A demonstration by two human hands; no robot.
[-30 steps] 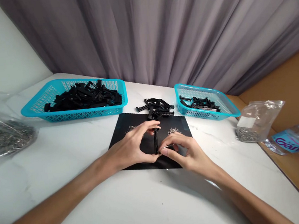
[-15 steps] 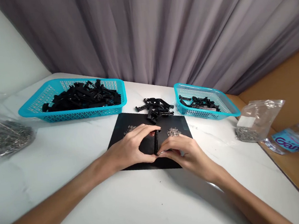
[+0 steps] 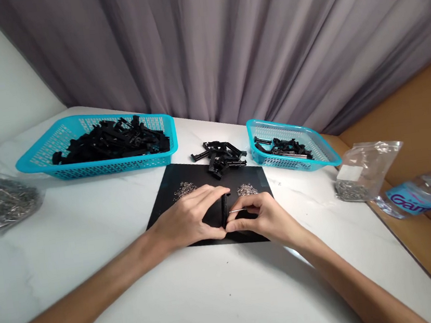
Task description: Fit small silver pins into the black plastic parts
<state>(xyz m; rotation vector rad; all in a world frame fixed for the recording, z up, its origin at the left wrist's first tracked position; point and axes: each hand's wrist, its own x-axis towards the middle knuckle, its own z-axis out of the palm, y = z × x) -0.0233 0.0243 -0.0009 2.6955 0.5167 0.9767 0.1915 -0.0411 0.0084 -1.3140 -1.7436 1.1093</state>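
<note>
My left hand (image 3: 192, 214) grips a slim black plastic part (image 3: 224, 210) by its two ends, thumb at the near end and index finger at the far end. The part stands over a black mat (image 3: 213, 238). My right hand (image 3: 259, 214) is closed around a thin metal pin or tool (image 3: 238, 210) that points left at the part, and its thumb touches the part's near end. Small metal pieces lie in two piles on the mat, one pile (image 3: 185, 189) behind my left hand and the other (image 3: 247, 189) behind my right hand.
Black parts (image 3: 220, 155) are heaped at the mat's back edge. Blue baskets of black parts stand at the back left (image 3: 117, 165) and back right (image 3: 298, 162). Bags of metal pieces lie left (image 3: 2, 201) and right (image 3: 354, 189), beside a plastic bottle (image 3: 416, 194).
My right fingers have shifted on the part, and the thin metal piece now shows sideways between them. The whole view has moved slightly, so the baskets sit a little further left.
</note>
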